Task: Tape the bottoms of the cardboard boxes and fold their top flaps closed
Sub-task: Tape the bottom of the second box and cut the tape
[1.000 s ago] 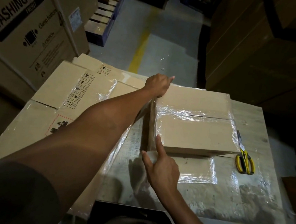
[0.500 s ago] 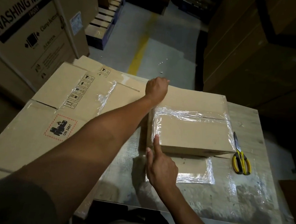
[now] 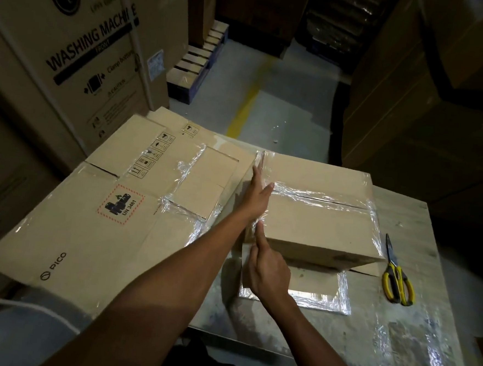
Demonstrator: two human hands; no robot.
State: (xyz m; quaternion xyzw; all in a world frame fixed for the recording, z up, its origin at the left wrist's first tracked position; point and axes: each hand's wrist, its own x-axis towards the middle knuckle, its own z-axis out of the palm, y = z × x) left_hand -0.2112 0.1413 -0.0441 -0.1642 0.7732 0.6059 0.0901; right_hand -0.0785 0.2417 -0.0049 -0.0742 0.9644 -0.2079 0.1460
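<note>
A small cardboard box (image 3: 318, 216) sits on the grey table (image 3: 324, 337), clear tape shining along its top seam and left edge. My left hand (image 3: 258, 197) lies flat and open against the box's left edge, fingers pointing away from me, on the tape. My right hand (image 3: 268, 267) is at the box's near left corner, forefinger raised against the taped corner and the other fingers curled. Left of it lie flattened cardboard boxes (image 3: 95, 218) with a UN 3481 label and tape patches.
Yellow-handled scissors (image 3: 398, 275) lie on the table right of the box. A taped cardboard flap (image 3: 313, 288) sticks out under the box toward me. A tall washing-machine carton (image 3: 80, 57) stands at left, dark stacked cartons at right, a pallet (image 3: 194, 68) and concrete floor beyond.
My left hand has come back from the box's far left corner along the left edge and opened from a fist to a flat palm. The right hand stays at the near left corner.
</note>
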